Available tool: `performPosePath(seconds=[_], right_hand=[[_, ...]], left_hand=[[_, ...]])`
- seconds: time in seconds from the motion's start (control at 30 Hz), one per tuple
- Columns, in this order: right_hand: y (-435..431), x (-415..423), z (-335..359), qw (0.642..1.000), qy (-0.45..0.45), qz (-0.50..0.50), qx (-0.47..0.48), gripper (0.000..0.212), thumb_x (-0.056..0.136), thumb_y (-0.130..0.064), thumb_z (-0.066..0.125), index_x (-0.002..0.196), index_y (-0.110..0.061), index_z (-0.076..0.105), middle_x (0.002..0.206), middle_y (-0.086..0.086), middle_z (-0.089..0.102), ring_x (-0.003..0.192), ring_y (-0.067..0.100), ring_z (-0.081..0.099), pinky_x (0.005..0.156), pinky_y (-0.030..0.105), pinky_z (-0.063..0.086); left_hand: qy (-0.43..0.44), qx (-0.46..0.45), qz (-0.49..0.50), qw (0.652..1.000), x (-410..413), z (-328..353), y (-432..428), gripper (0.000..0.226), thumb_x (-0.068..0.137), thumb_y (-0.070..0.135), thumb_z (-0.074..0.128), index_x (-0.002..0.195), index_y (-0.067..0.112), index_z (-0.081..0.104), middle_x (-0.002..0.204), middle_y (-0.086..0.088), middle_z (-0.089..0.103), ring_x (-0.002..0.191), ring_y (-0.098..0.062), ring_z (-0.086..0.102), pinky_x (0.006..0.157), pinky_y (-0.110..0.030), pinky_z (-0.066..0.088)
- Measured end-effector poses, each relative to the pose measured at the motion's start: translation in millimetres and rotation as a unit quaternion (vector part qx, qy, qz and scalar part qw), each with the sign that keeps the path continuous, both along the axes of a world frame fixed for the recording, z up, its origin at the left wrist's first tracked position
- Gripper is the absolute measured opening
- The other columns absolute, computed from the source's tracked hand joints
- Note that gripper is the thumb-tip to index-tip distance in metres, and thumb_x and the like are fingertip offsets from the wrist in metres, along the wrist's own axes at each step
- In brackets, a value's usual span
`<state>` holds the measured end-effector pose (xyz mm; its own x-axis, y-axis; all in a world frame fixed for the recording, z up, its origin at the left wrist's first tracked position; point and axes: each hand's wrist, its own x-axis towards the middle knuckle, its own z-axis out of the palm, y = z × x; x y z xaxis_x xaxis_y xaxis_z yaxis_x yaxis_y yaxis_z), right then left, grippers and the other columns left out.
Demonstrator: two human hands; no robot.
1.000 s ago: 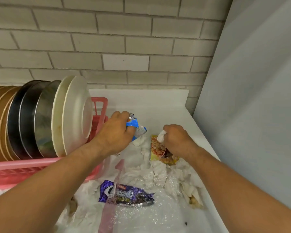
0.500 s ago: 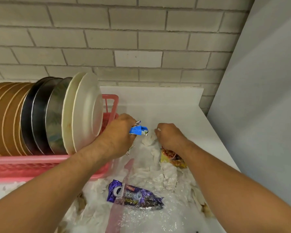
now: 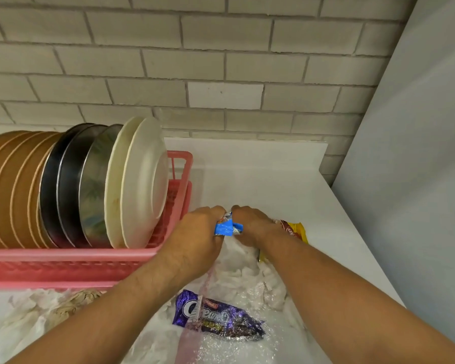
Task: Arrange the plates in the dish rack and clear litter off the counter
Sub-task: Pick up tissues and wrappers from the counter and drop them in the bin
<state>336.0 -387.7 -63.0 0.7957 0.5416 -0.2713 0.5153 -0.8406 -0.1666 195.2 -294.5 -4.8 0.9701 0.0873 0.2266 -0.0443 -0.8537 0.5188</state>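
Head view of the white counter (image 3: 260,179) below a brick wall. My left hand (image 3: 195,240) and my right hand (image 3: 250,227) meet at the centre, both closed on a crumpled blue wrapper (image 3: 225,228) held between them just above the litter. Under my right hand lies a yellow and red snack packet (image 3: 294,229), partly hidden by the wrist. Crumpled white tissues (image 3: 242,274) and clear plastic film spread across the near counter, with a purple biscuit wrapper (image 3: 216,315) lying flat on them. At left, the pink dish rack (image 3: 71,256) holds plates on edge: brown ones farthest left, then dark and steel ones, then two cream plates (image 3: 139,185) at the right end.
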Motion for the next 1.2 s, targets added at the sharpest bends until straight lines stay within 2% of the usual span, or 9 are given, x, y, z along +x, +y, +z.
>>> performPosePath(seconds=[0.27, 0.43, 0.53, 0.63, 0.77, 0.9, 1.0, 1.13, 1.2], right_hand=[[-30.2, -18.8, 28.5, 0.978, 0.005, -0.088, 0.19, 0.007, 0.087, -0.017, 0.05, 0.093, -0.015, 0.053, 0.1, 0.007, 0.06, 0.082, 0.021, 0.055, 0.065, 0.026, 0.04], [-43.1, -66.1, 42.5, 0.95, -0.015, -0.143, 0.276, 0.016, 0.089, -0.019, 0.05, 0.079, -0.028, 0.043, 0.084, -0.002, 0.056, 0.067, 0.012, 0.051, 0.052, 0.025, 0.037], [-40.6, -101.0, 46.0, 0.939, -0.039, -0.169, 0.296, 0.007, 0.095, -0.029, 0.051, 0.089, -0.028, 0.046, 0.083, 0.001, 0.057, 0.067, 0.016, 0.054, 0.053, 0.03, 0.041], [-29.4, -142.1, 46.6, 0.94, -0.067, -0.193, 0.273, 0.025, 0.094, -0.05, 0.048, 0.097, -0.026, 0.051, 0.082, -0.003, 0.057, 0.074, 0.019, 0.057, 0.056, 0.029, 0.04], [-6.3, -201.9, 49.2, 0.919, -0.061, -0.227, 0.316, 0.052, 0.097, -0.051, 0.037, 0.086, -0.005, 0.057, 0.084, 0.009, 0.062, 0.076, 0.03, 0.062, 0.069, 0.041, 0.052], [13.1, -257.5, 54.8, 0.898, -0.043, -0.252, 0.359, 0.039, 0.095, -0.029, 0.037, 0.062, -0.015, 0.054, 0.07, 0.0, 0.055, 0.065, 0.02, 0.05, 0.051, 0.026, 0.038], [19.7, -288.8, 61.6, 0.905, -0.047, -0.256, 0.337, 0.034, 0.094, -0.023, 0.038, 0.069, -0.006, 0.052, 0.07, 0.006, 0.056, 0.06, 0.022, 0.048, 0.052, 0.028, 0.037], [24.2, -320.1, 66.5, 0.895, -0.011, -0.258, 0.365, 0.021, 0.098, -0.017, 0.039, 0.088, -0.013, 0.057, 0.085, 0.009, 0.066, 0.042, 0.015, 0.056, 0.039, 0.024, 0.044], [23.4, -335.1, 64.4, 0.888, 0.008, -0.25, 0.386, 0.018, 0.099, -0.016, 0.042, 0.09, -0.018, 0.058, 0.09, 0.005, 0.067, 0.047, 0.011, 0.054, 0.04, 0.021, 0.044]], left_hand=[[0.032, -0.042, -0.033, 0.998, -25.1, 3.9, 9.3, 0.026, 0.091, 0.037, 0.055, 0.073, 0.029, 0.039, 0.069, 0.006, 0.05, 0.056, -0.008, 0.041, 0.051, -0.022, 0.029], [0.012, -0.155, -0.03, 0.987, -57.4, 15.6, 13.6, 0.061, 0.067, 0.082, 0.046, 0.07, 0.022, 0.052, 0.054, 0.01, 0.047, 0.044, -0.003, 0.042, 0.044, -0.017, 0.039], [0.025, -0.201, -0.033, 0.979, -83.0, 27.8, 25.7, 0.079, 0.066, 0.089, 0.035, 0.078, 0.016, 0.063, 0.058, 0.0, 0.053, 0.053, -0.015, 0.055, 0.058, -0.037, 0.057], [0.037, -0.218, -0.037, 0.975, -109.7, 33.1, 44.4, 0.075, 0.076, 0.082, 0.033, 0.079, 0.016, 0.069, 0.059, 0.009, 0.065, 0.056, -0.02, 0.064, 0.056, -0.027, 0.056], [0.008, -0.203, -0.027, 0.979, -139.4, 26.6, 74.1, 0.044, 0.085, 0.033, 0.049, 0.052, 0.006, 0.041, 0.045, 0.0, 0.037, 0.042, -0.018, 0.032, 0.044, -0.029, 0.032], [0.018, -0.193, -0.035, 0.98, -170.9, 15.5, 96.5, 0.034, 0.079, 0.022, 0.056, 0.059, -0.005, 0.049, 0.07, -0.026, 0.056, 0.045, -0.026, 0.044, 0.042, -0.034, 0.043], [0.018, -0.187, -0.034, 0.982, -191.2, 9.1, 109.5, 0.032, 0.078, 0.019, 0.059, 0.056, 0.001, 0.047, 0.071, -0.014, 0.052, 0.059, -0.032, 0.057, 0.049, -0.031, 0.045], [0.023, -0.214, -0.03, 0.976, -215.7, 8.0, 121.8, 0.009, 0.084, 0.016, 0.058, 0.082, 0.023, 0.064, 0.092, 0.008, 0.065, 0.06, -0.006, 0.063, 0.045, -0.019, 0.05], [0.025, -0.246, -0.041, 0.968, -230.2, 4.1, 125.4, 0.026, 0.087, 0.011, 0.056, 0.104, 0.031, 0.063, 0.097, 0.012, 0.063, 0.063, -0.006, 0.066, 0.054, -0.024, 0.057]])
